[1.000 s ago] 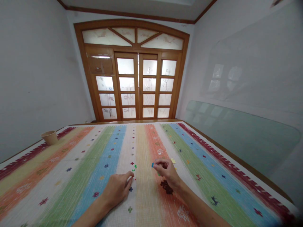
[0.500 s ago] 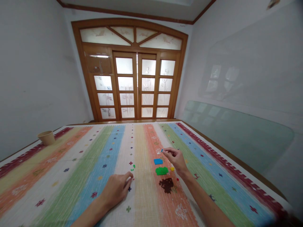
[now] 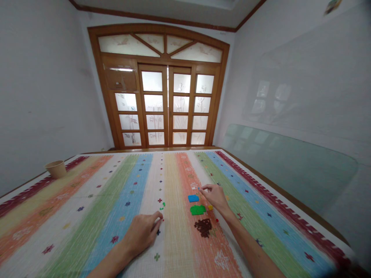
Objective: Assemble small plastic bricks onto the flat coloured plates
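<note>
A striped woven cloth (image 3: 174, 247) with small stitched cross motifs covers the table. My right hand (image 3: 213, 197) pinches a tiny blue piece (image 3: 198, 188) between thumb and forefinger, just above a flat blue patch of small pieces (image 3: 193, 198). Below that patch lie a green patch (image 3: 198, 209), a yellow bit (image 3: 210, 207) and a dark brown patch (image 3: 203, 227). My left hand (image 3: 142, 231) rests on the cloth with curled fingers, next to a red bit (image 3: 162, 220) and small green bits (image 3: 162, 205). Anything inside its fingers is hidden.
A tan paper cup (image 3: 55, 169) stands on the far left of the cloth. A large glass pane (image 3: 290, 170) leans along the right wall beyond the table edge. Wooden glazed doors (image 3: 162, 104) stand at the far end.
My right hand has moved up and to the right, uncovering the blue and green patches, and it keeps the blue piece. My left hand has barely shifted.
</note>
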